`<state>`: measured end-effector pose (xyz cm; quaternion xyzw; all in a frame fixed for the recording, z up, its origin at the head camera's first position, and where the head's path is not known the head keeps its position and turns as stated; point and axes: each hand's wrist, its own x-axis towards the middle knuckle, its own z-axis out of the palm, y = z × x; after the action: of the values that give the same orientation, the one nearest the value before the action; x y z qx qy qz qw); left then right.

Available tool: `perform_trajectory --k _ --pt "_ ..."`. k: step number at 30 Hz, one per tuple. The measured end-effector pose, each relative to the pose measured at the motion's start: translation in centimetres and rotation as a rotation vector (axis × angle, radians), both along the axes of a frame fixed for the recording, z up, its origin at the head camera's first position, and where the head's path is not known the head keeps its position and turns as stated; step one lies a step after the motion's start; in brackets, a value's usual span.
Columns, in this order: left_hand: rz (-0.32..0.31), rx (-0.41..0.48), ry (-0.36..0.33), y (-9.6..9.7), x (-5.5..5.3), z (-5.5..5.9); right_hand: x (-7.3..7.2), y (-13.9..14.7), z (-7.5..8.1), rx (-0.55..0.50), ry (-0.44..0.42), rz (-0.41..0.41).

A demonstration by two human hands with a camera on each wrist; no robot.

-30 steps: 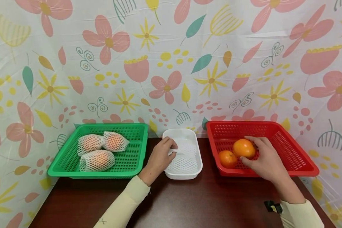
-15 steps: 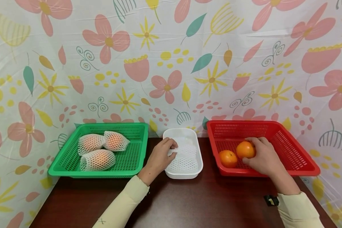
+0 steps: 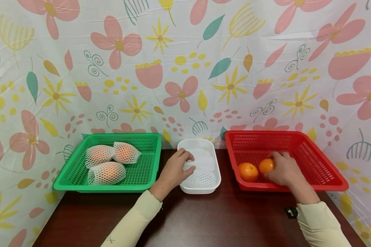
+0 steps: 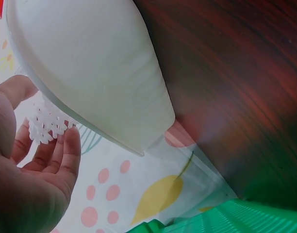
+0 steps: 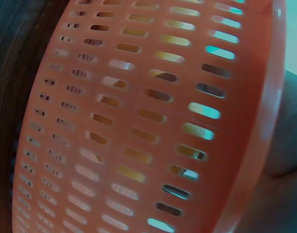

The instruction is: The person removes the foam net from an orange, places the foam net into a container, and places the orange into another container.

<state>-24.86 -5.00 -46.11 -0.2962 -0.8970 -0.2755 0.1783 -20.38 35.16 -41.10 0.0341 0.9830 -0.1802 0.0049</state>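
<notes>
My left hand (image 3: 175, 169) is over the white tray (image 3: 217, 171), thumb and fingertips apart. White foam netting (image 3: 201, 175) lies in that tray. In the left wrist view, a bit of foam net (image 4: 49, 121) sits against the fingers of my left hand (image 4: 39, 174), partly hidden by the tray rim. My right hand (image 3: 285, 170) reaches into the red basket (image 3: 324, 168) and grips an orange (image 3: 267, 166) low down. Another orange (image 3: 248, 172) lies to its left. The right wrist view shows mainly the perforated basket wall (image 5: 139, 116); the held fruit is hidden there.
At the left, a green basket (image 3: 142, 171) holds three net-wrapped fruits (image 3: 107, 173). All the containers stand on a dark wooden table (image 3: 204, 219). A flower-patterned cloth (image 3: 185, 68) hangs right behind them.
My right hand has lowered the orange into the red basket, slightly to the right. The left thumb and fingertips have parted a little above the netting; that arm stays in place.
</notes>
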Motion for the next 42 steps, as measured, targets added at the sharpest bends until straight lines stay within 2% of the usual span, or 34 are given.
perform_trajectory --k 8,13,22,34,42 --pt "0.001 -0.006 -0.015 0.0 0.1 0.2 -0.6 0.2 -0.2 0.026 -0.1 -0.009" --pt "-0.004 0.0 -0.003 -0.2 0.0 0.2 -0.8 0.1 -0.2 0.039 -0.123 0.003" --pt "-0.002 -0.003 0.016 -0.4 0.0 0.0 -1.3 0.1 -0.4 0.061 -0.14 0.036" --pt "0.013 -0.023 0.033 -0.4 0.1 0.3 -1.5 0.1 -0.4 0.061 -0.153 0.032" --pt "0.006 -0.007 0.07 -0.5 0.3 0.5 -1.4 0.0 -0.4 0.027 -0.164 0.016"
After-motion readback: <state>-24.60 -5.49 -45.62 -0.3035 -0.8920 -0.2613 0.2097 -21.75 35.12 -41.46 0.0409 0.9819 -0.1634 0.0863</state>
